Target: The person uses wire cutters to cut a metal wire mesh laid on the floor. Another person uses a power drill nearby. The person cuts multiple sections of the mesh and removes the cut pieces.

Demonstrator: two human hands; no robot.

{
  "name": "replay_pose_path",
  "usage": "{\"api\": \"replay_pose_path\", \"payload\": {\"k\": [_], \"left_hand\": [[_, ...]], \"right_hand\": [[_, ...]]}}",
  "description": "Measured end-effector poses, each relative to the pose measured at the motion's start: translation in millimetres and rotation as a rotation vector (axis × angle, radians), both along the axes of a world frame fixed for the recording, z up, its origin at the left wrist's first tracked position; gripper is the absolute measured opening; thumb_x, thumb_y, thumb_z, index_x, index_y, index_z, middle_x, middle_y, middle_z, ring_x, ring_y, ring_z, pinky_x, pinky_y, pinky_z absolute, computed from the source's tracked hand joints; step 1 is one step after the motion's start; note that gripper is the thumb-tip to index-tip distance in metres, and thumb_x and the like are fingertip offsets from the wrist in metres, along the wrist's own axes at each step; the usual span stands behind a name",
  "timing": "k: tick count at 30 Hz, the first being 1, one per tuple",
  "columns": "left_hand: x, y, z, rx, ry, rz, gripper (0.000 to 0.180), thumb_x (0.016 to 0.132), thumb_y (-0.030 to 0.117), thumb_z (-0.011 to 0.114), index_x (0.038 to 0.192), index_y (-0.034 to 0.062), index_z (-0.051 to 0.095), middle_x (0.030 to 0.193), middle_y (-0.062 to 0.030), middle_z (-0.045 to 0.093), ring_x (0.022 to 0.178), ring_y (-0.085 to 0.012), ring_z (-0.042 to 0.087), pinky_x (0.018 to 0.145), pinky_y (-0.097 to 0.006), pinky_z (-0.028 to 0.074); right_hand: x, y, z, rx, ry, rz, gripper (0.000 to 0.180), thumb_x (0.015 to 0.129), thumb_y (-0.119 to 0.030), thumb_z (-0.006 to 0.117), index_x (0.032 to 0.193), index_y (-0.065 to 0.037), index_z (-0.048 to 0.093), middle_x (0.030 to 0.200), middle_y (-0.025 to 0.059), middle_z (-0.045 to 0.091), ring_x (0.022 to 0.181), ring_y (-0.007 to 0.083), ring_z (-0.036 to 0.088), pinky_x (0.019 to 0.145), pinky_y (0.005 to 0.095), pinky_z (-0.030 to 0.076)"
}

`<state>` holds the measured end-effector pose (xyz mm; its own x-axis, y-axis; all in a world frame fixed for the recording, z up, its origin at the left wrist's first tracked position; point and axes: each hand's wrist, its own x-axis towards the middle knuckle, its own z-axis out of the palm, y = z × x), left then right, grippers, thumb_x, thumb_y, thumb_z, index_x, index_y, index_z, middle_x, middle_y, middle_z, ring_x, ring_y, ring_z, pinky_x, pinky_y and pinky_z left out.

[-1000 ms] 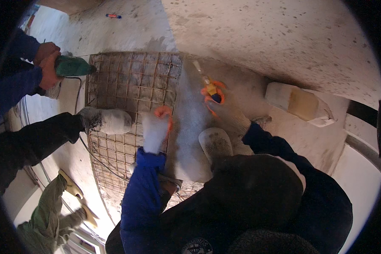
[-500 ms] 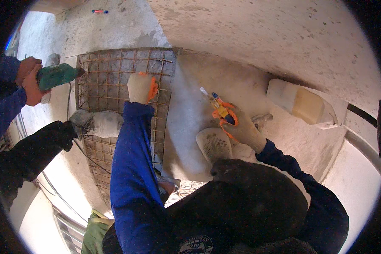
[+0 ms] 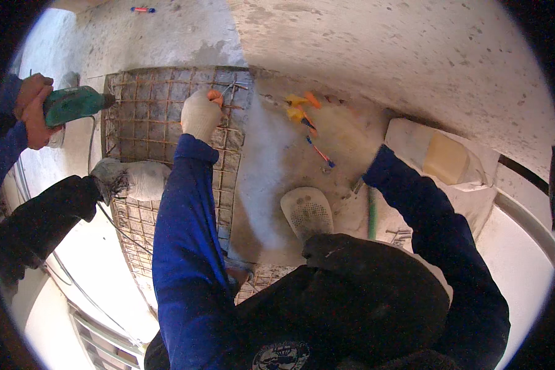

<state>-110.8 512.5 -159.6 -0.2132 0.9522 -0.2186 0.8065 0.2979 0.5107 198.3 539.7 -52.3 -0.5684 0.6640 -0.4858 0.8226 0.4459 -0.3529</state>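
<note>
My left hand (image 3: 200,115), in a white glove with orange tips, grips the rusty wire mesh (image 3: 143,111) near its far right corner. The mesh lies flat on grey concrete. My right hand (image 3: 346,132), also gloved and blurred, holds orange and yellow pliers (image 3: 298,108) over the pale concrete just right of the mesh. A thin red and blue tool (image 3: 320,152) lies below the pliers. My own pale shoe (image 3: 307,213) stands on the concrete between my arms.
At the left, another person's hands (image 3: 32,111) hold a green power drill (image 3: 74,105) against the mesh's far left edge, and their shoe (image 3: 137,180) stands on it. A white plastic canister (image 3: 443,158) lies at the right. A small red and blue object (image 3: 142,9) lies far off.
My left hand has reached farther out along the mesh to its far right corner. My right hand with the pliers has moved away from me and to the right. The drill stays at the mesh edge.
</note>
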Motion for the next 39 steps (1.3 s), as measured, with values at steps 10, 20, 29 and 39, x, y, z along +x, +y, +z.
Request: {"api": "replay_pose_path", "payload": {"k": [10, 20, 29, 39], "left_hand": [[2, 4, 1, -0.320, -0.817, 0.428, 0.012, 0.087, 0.021, 0.070, 0.094, 0.0102, 0.070, 0.064, -0.0024, 0.061, 0.045, -0.0107, 0.051, 0.036, -0.028, 0.035], [-15, 16, -15, -0.374, -0.758, 0.245, 0.011, 0.087, 0.021, 0.068, 0.082, 0.0134, 0.062, 0.064, 0.0020, 0.055, 0.041, -0.0091, 0.045, 0.034, -0.026, 0.030], [-15, 17, -23, -0.321, -0.732, 0.194, 0.008, 0.082, 0.014, 0.064, 0.077, 0.0084, 0.064, 0.057, 0.0010, 0.055, 0.043, -0.0106, 0.048, 0.038, -0.029, 0.033], [-4, 16, -6, -0.249, -0.324, 0.113, 0.019, 0.082, 0.024, 0.066, 0.086, 0.0067, 0.073, 0.061, -0.0072, 0.065, 0.052, -0.0172, 0.063, 0.050, -0.035, 0.047]], "right_hand": [[-44, 21, 1, -0.025, -0.037, -0.091, 0.024, 0.085, -0.021, 0.059, 0.090, -0.002, 0.072, 0.085, 0.0231, 0.070, 0.078, 0.0391, 0.069, 0.069, 0.0492, 0.054], [-66, 30, 1, 0.020, -0.090, -0.010, 0.026, 0.080, -0.019, 0.060, 0.096, 0.000, 0.069, 0.087, 0.0202, 0.070, 0.080, 0.0353, 0.070, 0.068, 0.0465, 0.055], [-85, 31, 6, 0.085, -0.161, 0.134, 0.033, 0.093, -0.024, 0.046, 0.093, -0.005, 0.074, 0.093, 0.0181, 0.073, 0.081, 0.0353, 0.071, 0.068, 0.0496, 0.055], [-98, 23, 5, 0.015, -0.377, 0.134, 0.036, 0.079, -0.020, 0.066, 0.109, -0.001, 0.070, 0.101, 0.0203, 0.071, 0.091, 0.0353, 0.069, 0.074, 0.0456, 0.056]]}}
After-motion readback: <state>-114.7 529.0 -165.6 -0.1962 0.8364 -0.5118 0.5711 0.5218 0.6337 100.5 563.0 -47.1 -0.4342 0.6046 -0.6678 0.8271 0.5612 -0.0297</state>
